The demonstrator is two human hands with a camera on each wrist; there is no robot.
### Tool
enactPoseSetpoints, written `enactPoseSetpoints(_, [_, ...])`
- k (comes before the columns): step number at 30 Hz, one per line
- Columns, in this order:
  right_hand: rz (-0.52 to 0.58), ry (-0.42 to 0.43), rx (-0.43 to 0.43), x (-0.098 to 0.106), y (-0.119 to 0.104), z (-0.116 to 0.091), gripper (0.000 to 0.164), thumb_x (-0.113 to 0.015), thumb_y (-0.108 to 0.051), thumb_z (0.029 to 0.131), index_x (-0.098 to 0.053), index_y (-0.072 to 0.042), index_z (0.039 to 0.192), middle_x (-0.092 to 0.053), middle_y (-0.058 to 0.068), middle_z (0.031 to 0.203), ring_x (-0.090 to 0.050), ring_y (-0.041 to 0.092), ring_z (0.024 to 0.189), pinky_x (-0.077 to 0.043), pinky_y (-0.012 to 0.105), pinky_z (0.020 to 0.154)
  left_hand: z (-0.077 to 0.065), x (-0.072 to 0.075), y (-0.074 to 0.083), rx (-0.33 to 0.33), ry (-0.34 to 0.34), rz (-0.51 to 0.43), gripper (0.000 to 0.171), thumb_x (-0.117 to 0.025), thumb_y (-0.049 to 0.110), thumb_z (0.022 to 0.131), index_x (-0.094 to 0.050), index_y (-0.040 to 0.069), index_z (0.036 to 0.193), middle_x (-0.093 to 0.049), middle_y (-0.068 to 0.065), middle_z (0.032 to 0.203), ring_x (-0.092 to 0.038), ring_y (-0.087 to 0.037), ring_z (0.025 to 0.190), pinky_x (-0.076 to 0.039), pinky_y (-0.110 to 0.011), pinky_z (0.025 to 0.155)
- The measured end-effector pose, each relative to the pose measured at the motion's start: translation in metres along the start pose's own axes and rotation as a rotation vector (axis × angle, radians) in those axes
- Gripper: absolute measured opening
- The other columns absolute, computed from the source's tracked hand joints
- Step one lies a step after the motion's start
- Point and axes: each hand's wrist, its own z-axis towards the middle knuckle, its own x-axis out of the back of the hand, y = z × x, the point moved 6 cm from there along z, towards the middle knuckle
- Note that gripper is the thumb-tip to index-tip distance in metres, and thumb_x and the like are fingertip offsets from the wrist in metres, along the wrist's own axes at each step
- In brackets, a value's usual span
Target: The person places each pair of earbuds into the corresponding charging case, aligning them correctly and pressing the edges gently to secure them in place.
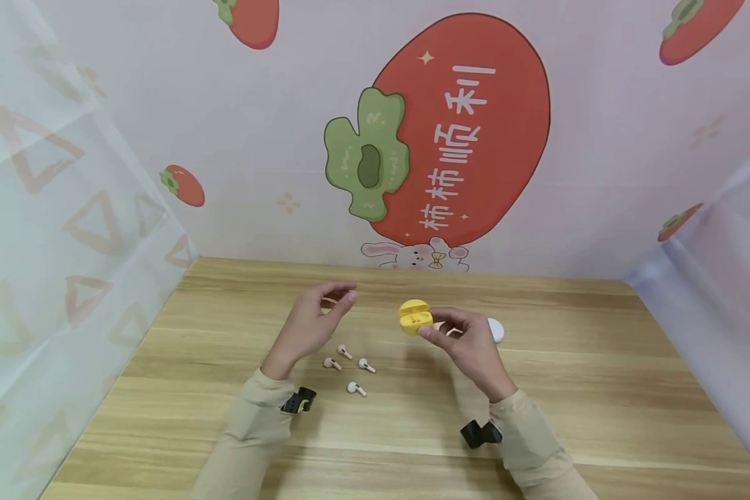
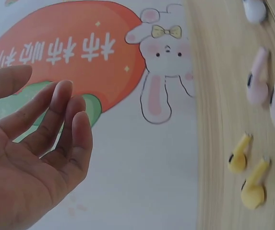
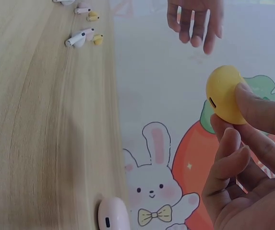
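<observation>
A yellow earbud case point(image 1: 415, 319) with its lid raised is pinched between the thumb and fingers of my right hand point(image 1: 471, 347), above the table. In the head view no earbud shows in its slots. My left hand point(image 1: 315, 319) hovers to its left, fingers loosely bent and nothing in them. Below that hand, two yellow earbuds point(image 2: 254, 191) lie on the table in the left wrist view; the hand hides them from the head view. Near them are two pink earbuds point(image 1: 332, 363) and two white earbuds point(image 1: 357, 389).
A white round case point(image 1: 496, 330) stands on the wooden table point(image 1: 600, 389) behind my right hand. The right wrist view shows a pale pink case point(image 3: 113, 215) at its bottom edge. Printed cloth walls point(image 1: 275, 125) enclose the table at the back and sides.
</observation>
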Motion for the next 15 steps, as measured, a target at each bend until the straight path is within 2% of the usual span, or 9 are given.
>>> enactPoseSetpoints(6, [0.008, 0.014, -0.005, 0.004, 0.004, 0.003, 0.032, -0.084, -0.02, 0.085, -0.077, -0.009, 0.115, -0.072, 0.006, 0.098, -0.059, 0.024, 0.081, -0.051, 0.023, 0.063, -0.001, 0.012, -0.013, 0.03, -0.014, 0.05, 0.032, -0.062, 0.022, 0.103, -0.067, -0.001, 0.125, -0.071, -0.009, 0.107, -0.065, -0.024, 0.101, -0.053, -0.044, 0.091])
enactPoseSetpoints(15, [0.031, 0.02, -0.013, 0.008, 0.003, 0.002, 0.033, -0.084, -0.02, 0.085, -0.076, -0.009, 0.116, -0.073, 0.006, 0.104, -0.06, 0.024, 0.083, -0.052, 0.023, 0.065, -0.01, 0.028, -0.039, 0.079, -0.043, 0.152, 0.027, -0.063, 0.016, 0.102, -0.068, -0.002, 0.122, -0.071, -0.011, 0.106, -0.066, -0.025, 0.097, -0.055, -0.044, 0.086])
